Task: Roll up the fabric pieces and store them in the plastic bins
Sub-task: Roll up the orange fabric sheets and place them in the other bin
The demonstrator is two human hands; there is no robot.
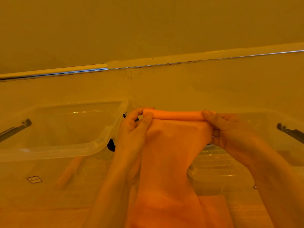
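Beside clear plastic bins (pixel 105 142), hands pinch soft rolled fabric (pixel 172 145).

Everything sits under a strong amber cast, so true hues are hard to judge. The fabric piece (pixel 169 162), centre to lower centre, reads plain orange with no pattern; its rolled top edge is a lighter, peachier orange. The plastic bin (pixel 65 145) at left is clear and colourless, tinted yellow by the light, and the plastic bin at right (pixel 213 170) is likewise clear. A small outlined label (pixel 34 179) at lower left shows dark lines on pale ground. Latch handles (pixel 15 129) at the far left and right edges are black. The wall (pixel 148 27) above is flat mustard yellow, crossed by a pale cream strip (pixel 181 58).
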